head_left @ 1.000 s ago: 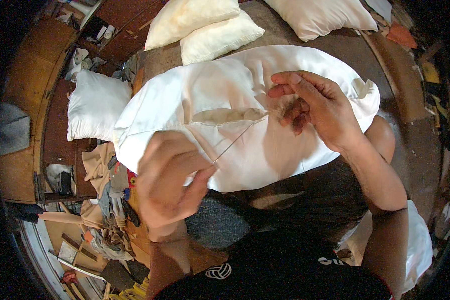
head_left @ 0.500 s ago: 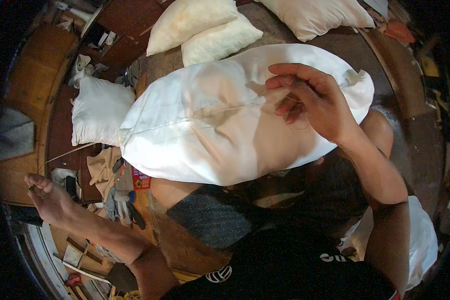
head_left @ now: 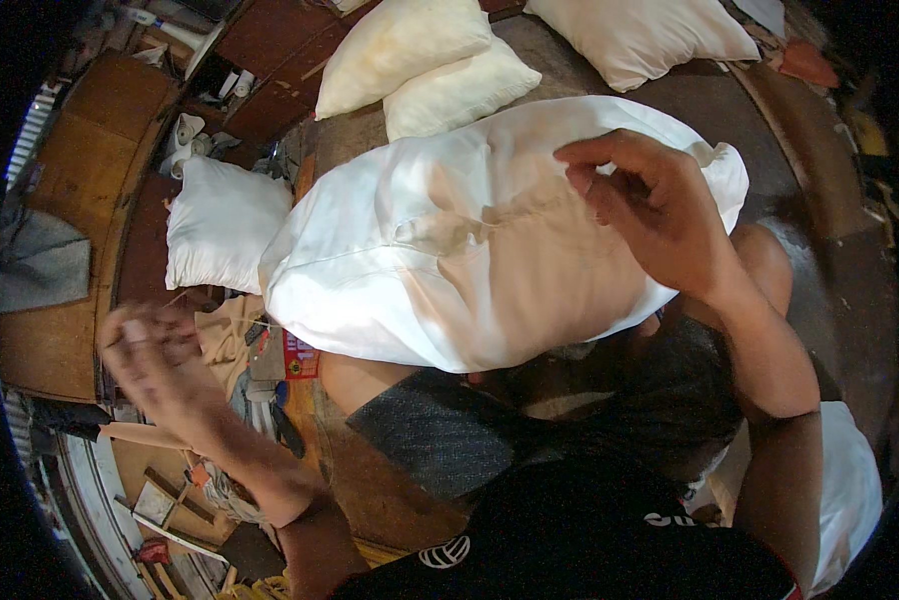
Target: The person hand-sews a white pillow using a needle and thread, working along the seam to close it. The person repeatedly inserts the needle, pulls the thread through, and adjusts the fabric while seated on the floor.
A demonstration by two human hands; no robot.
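A big, shiny white cloth pillow [head_left: 390,300] lies on the person's lap [head_left: 435,430]. The blurry left hand [head_left: 160,365] is left of it and the right hand [head_left: 660,200] bends over it, but I can't tell if their fingers pinch anything. On the brown floor [head_left: 755,130] past it lie two cream cloth pillows [head_left: 400,60] and one plump white pillow [head_left: 650,40], cut off on top.

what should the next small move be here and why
Perhaps bring the left hand to the seam in the central white pillow: it looks puckered, possibly partly open, and that hand is off to the left while the right hand hovers above the pillow.
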